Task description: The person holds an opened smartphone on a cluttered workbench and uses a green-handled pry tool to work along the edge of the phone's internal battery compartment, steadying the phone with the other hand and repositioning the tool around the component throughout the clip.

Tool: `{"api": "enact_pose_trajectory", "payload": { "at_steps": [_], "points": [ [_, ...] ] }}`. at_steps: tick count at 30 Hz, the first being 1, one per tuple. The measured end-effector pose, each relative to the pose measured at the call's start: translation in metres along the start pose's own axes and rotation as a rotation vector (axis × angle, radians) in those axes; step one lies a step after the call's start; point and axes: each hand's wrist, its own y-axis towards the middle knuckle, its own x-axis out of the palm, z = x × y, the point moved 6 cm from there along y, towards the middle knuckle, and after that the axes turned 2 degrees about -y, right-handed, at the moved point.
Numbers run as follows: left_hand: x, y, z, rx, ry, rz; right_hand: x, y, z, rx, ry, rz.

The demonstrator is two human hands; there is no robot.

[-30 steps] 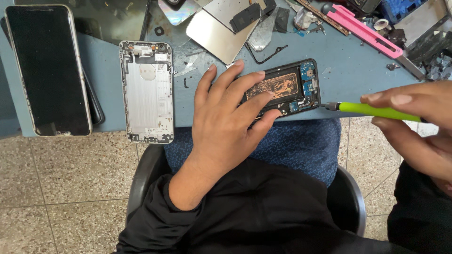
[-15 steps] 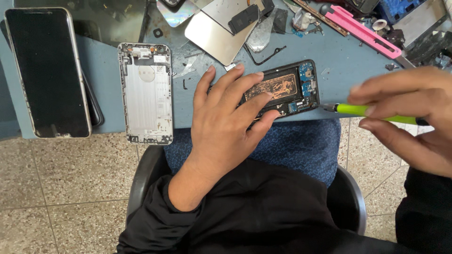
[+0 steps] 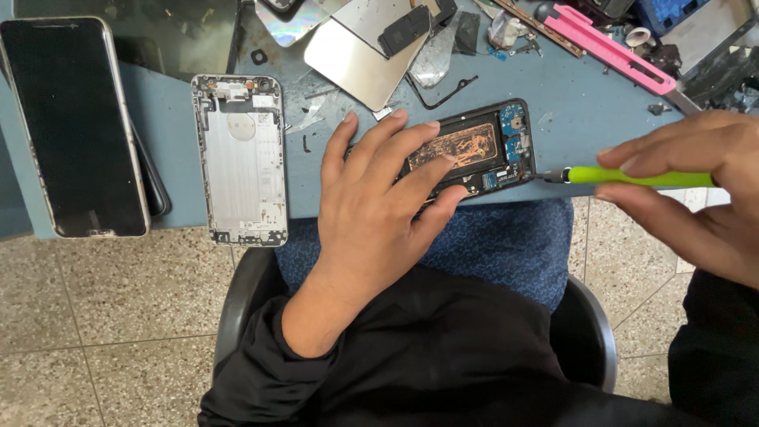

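Taking the opened phone (image 3: 474, 154) at the near edge of the blue table (image 3: 585, 111) as the landmark, the scene runs as follows. Farthest to its left, a large dark-screened phone (image 3: 75, 126) lies face up, its lower end hanging past the table's near edge. Between that and the opened phone sits a bare silver phone housing (image 3: 241, 158), upright on the table, its lower end also overhanging the edge; a strip of bare blue table separates the housing from the left hand.

The left hand (image 3: 379, 205) lies flat, fingers spread apart, pressing down on the left half of the opened phone, with the thumb just off the table's near edge. It clamps nothing; it only rests on top. The opened phone lies crosswise, its long lower side almost flush with the table edge, copper-coloured coil and blue circuit board exposed on its right half.

Above the opened phone, a shiny metal plate (image 3: 356, 55) and scattered small black parts crowd the table, leaving little bare room there. Just right of the opened phone, the metal tip of a green screwdriver (image 3: 632, 177) touches or nearly touches its right end. The right hand (image 3: 704, 190) has its fingers closed together on the screwdriver's handle, held level out beyond the table edge. Up and right of the opened phone lies a pink utility knife (image 3: 609, 47), well apart.
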Motion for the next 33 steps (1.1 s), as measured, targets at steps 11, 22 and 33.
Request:
{"api": "enact_pose_trajectory", "payload": {
  "at_steps": [11,22,33],
  "points": [
    [-0.004,0.0,0.004,0.001,-0.008,0.004,-0.011,0.003,-0.018,-0.099,0.028,0.061],
    [-0.005,-0.001,0.007,-0.008,0.003,0.002,-0.015,0.007,-0.021,-0.062,-0.094,0.118],
    [-0.014,-0.011,0.006,-0.063,-0.095,0.019,0.005,-0.018,0.007,-0.07,0.393,0.357]
  ]
}}
